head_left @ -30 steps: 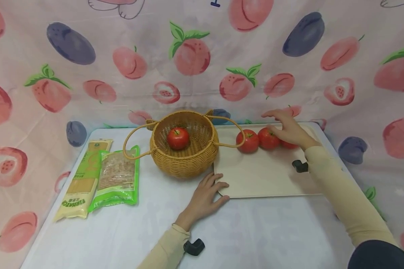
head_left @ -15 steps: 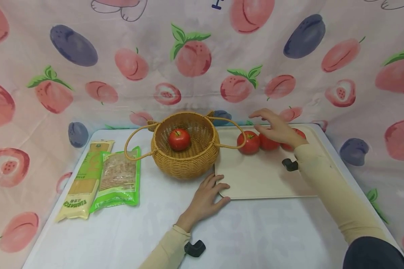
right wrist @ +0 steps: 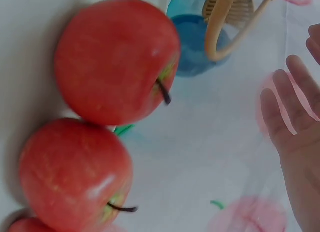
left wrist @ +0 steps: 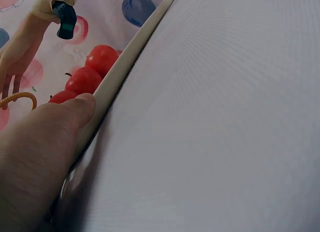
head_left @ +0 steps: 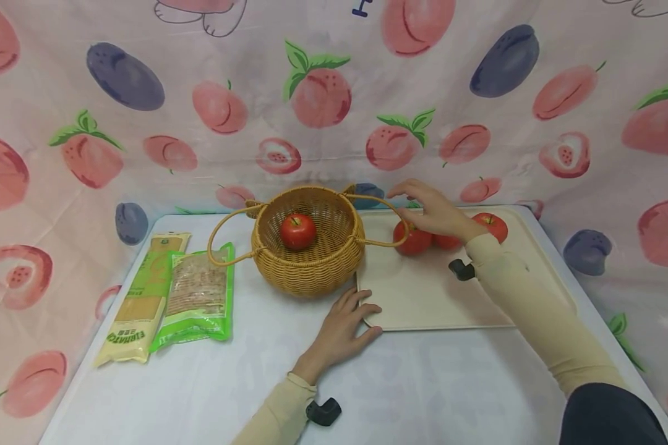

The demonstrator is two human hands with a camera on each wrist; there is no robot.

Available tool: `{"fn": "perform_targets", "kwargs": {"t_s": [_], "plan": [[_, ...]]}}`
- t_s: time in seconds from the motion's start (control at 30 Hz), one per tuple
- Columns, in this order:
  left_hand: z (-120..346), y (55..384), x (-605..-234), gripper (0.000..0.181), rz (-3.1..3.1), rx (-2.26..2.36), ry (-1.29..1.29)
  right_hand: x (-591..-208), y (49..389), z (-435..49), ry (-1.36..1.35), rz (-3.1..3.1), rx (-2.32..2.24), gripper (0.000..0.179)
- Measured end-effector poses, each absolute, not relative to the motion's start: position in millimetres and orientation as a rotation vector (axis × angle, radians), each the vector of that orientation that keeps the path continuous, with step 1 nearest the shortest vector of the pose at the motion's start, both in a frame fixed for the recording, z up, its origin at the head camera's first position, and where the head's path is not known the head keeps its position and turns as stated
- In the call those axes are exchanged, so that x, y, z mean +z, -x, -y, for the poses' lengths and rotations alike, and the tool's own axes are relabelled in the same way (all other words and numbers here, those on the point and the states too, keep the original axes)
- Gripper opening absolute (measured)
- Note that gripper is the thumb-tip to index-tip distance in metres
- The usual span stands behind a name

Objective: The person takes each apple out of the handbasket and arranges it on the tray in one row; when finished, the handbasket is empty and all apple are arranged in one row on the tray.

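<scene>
Apples sit in a row along the far edge of the cream tray (head_left: 423,296), three of them side by side and touching: the left apple (head_left: 412,241), the middle apple (head_left: 448,241) mostly hidden under the wrist, and the right apple (head_left: 492,225). The right hand (head_left: 431,210) hovers over the left and middle ones with its fingers straight and slightly spread, gripping nothing; the right wrist view shows clear air between palm and fruit. The left hand (head_left: 342,327) lies flat on the white table (head_left: 200,383), fingers relaxed, thumb pressed against the tray's near left corner. A wicker basket (head_left: 308,269) stands just left of the tray, touching its edge, and one handle loop reaches over to the left apple. A fourth apple (head_left: 297,231) rests inside the basket. The near half of the tray is bare. In the right wrist view, the stems of two apples point toward the backdrop. Two noodle packets (head_left: 167,293) lie well apart at the table's left, long axes running front to back.
</scene>
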State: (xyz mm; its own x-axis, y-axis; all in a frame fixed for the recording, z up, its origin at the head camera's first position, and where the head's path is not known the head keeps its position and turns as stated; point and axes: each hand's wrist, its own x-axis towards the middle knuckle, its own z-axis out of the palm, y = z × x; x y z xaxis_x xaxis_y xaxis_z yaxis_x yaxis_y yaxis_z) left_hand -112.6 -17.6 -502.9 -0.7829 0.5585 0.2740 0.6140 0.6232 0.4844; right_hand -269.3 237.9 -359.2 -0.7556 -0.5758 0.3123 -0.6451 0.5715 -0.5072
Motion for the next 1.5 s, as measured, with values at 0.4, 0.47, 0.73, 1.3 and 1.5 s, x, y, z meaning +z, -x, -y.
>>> {"fn": "perform_targets", "kwargs": {"t_s": [0.4, 0.47, 0.73, 1.3, 1.5], "plan": [[18, 113, -503, 0.037, 2.752, -0.875, 0.998, -354, 270, -209, -1.177, 2.691, 0.867, 0.031], [18, 113, -503, 0.037, 2.745, -0.877, 1.002, -353, 270, -205, -1.187, 2.705, 0.838, 0.031], [18, 114, -502, 0.037, 2.738, -0.872, 1.001, -349, 271, -188, -1.265, 2.694, 0.814, 0.029], [18, 114, -503, 0.036, 2.734, -0.869, 1.009, -344, 276, -155, -1.416, 2.652, 0.706, 0.026], [19, 112, -503, 0.036, 2.736, -0.87, 1.001, -337, 285, -146, -1.525, 2.588, 0.624, 0.026]]}}
